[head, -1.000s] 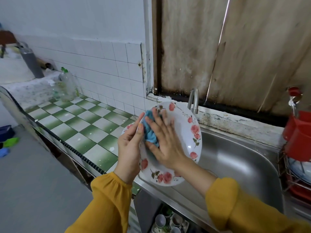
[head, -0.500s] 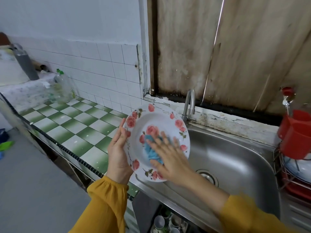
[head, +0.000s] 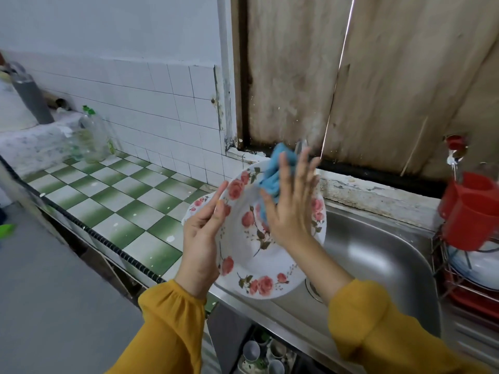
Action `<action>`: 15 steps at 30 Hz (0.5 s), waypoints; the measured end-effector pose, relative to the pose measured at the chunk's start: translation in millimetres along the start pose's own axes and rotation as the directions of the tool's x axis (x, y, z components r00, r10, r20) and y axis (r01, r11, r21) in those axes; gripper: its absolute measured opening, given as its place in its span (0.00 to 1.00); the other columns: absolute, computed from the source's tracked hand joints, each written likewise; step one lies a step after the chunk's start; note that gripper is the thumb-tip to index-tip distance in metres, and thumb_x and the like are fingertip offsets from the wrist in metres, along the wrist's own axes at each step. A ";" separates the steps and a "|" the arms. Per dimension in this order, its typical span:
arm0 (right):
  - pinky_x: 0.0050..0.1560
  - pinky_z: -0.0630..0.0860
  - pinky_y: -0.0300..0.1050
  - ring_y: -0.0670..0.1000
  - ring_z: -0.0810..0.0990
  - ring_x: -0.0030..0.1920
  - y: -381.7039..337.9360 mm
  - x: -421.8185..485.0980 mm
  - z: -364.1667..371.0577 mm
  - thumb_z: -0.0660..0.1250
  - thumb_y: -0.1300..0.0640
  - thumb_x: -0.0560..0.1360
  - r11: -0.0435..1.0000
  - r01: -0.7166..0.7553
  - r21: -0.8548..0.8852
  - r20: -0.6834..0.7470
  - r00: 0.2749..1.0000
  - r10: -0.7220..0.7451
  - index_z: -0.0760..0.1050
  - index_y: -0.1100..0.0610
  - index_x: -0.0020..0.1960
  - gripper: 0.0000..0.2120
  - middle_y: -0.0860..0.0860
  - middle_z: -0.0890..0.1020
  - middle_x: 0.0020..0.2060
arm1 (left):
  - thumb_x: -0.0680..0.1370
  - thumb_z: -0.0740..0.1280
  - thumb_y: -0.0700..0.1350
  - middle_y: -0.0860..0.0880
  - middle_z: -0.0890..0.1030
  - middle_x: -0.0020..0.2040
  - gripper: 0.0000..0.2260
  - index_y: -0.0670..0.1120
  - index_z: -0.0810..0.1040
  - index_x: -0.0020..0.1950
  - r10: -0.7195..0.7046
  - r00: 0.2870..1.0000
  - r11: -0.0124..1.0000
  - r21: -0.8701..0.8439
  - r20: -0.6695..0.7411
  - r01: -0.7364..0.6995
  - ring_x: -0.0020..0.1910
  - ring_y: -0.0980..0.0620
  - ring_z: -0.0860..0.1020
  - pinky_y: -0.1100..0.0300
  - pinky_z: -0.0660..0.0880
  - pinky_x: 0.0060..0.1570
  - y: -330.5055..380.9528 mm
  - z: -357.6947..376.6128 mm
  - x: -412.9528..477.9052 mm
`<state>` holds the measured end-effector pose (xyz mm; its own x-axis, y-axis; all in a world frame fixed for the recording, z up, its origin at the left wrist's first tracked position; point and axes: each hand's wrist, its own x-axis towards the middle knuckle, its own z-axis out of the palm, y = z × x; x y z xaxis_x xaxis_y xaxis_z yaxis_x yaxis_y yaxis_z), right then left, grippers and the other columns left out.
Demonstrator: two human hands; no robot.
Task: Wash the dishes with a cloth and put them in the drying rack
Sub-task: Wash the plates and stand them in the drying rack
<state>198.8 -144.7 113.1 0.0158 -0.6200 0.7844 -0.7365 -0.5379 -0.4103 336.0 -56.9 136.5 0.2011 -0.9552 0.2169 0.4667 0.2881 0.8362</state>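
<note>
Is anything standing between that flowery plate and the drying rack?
Nothing visible: only the open steel sink lies between the white rose-patterned plate and the wire drying rack. A red plastic cup sits on the rack, above dishes already there.

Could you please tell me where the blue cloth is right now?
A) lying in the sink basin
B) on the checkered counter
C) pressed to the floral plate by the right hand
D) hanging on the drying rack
C: the right hand presses the blue cloth against the floral plate, which the left hand holds.
</note>
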 end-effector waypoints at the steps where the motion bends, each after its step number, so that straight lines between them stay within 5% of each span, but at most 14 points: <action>1: 0.73 0.27 0.49 0.55 0.29 0.75 -1.0 10.0 -5.8 0.45 0.37 0.81 0.987 -0.150 0.062 -0.085 0.984 0.155 0.38 0.48 0.79 0.32 0.49 0.33 0.76 | 0.77 0.66 0.44 0.48 0.80 0.64 0.11 0.49 0.83 0.58 0.008 1.000 1.000 0.014 0.022 -0.008 0.64 0.47 0.77 0.52 0.76 0.61 2.5 3.1 -1.0; 4: 0.74 0.29 0.46 0.55 0.30 0.76 -26.1 15.7 -9.2 0.44 0.37 0.81 0.936 -0.219 0.275 -0.092 0.963 0.252 0.40 0.53 0.79 0.33 0.52 0.37 0.78 | 0.75 0.62 0.41 0.59 0.84 0.52 0.22 0.39 0.71 0.69 0.046 0.996 0.994 0.093 0.073 -0.052 0.57 0.59 0.80 0.65 0.77 0.55 3.4 19.3 -4.2; 6: 0.76 0.32 0.47 0.53 0.32 0.77 -49.7 -12.1 -2.9 0.47 0.40 0.82 0.923 -0.092 0.374 0.073 0.995 0.070 0.35 0.52 0.78 0.33 0.44 0.34 0.77 | 0.74 0.62 0.40 0.56 0.84 0.53 0.22 0.39 0.71 0.68 0.060 0.996 0.996 0.065 0.059 -0.064 0.56 0.58 0.80 0.65 0.77 0.55 1.3 21.4 -2.5; 8: 0.77 0.36 0.48 0.53 0.35 0.78 -52.6 -49.6 0.4 0.47 0.41 0.82 0.913 0.079 0.400 0.248 0.950 -0.191 0.32 0.49 0.78 0.33 0.43 0.34 0.77 | 0.74 0.65 0.40 0.50 0.84 0.56 0.17 0.41 0.78 0.63 0.039 0.999 0.999 -0.028 0.003 -0.039 0.54 0.54 0.82 0.61 0.79 0.53 5.3 14.5 1.2; 11: 0.76 0.36 0.58 0.51 0.34 0.77 -0.5 -61.6 1.8 0.43 0.38 0.82 0.950 0.300 0.087 0.404 0.861 -0.309 0.27 0.47 0.76 0.33 0.45 0.33 0.77 | 0.73 0.69 0.43 0.46 0.83 0.58 0.14 0.47 0.83 0.58 0.058 0.998 0.998 -0.037 -0.040 -0.059 0.57 0.48 0.81 0.55 0.79 0.55 13.1 1.4 4.2; 13: 0.74 0.35 0.62 0.52 0.31 0.76 37.3 -47.3 0.6 0.42 0.37 0.82 0.948 0.265 -0.178 0.328 0.924 -0.197 0.27 0.48 0.76 0.33 0.48 0.31 0.76 | 0.71 0.69 0.46 0.50 0.85 0.54 0.16 0.49 0.82 0.59 0.075 0.996 0.997 0.005 -0.044 -0.075 0.53 0.51 0.83 0.58 0.80 0.50 16.3 0.1 2.8; 15: 0.75 0.32 0.57 0.54 0.28 0.75 53.3 -26.3 -3.7 0.44 0.37 0.81 0.956 0.142 -0.257 0.195 0.976 -0.093 0.28 0.48 0.76 0.34 0.49 0.28 0.75 | 0.70 0.71 0.46 0.52 0.85 0.53 0.17 0.49 0.82 0.58 0.070 0.998 0.998 0.010 -0.010 -0.070 0.51 0.52 0.83 0.61 0.80 0.46 13.2 2.9 1.4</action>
<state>156.6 -154.9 72.3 0.2157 -0.6668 0.7134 -0.8757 -0.4553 -0.1607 340.0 -54.7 149.3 0.2423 -0.9320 0.2695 0.4427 0.3534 0.8241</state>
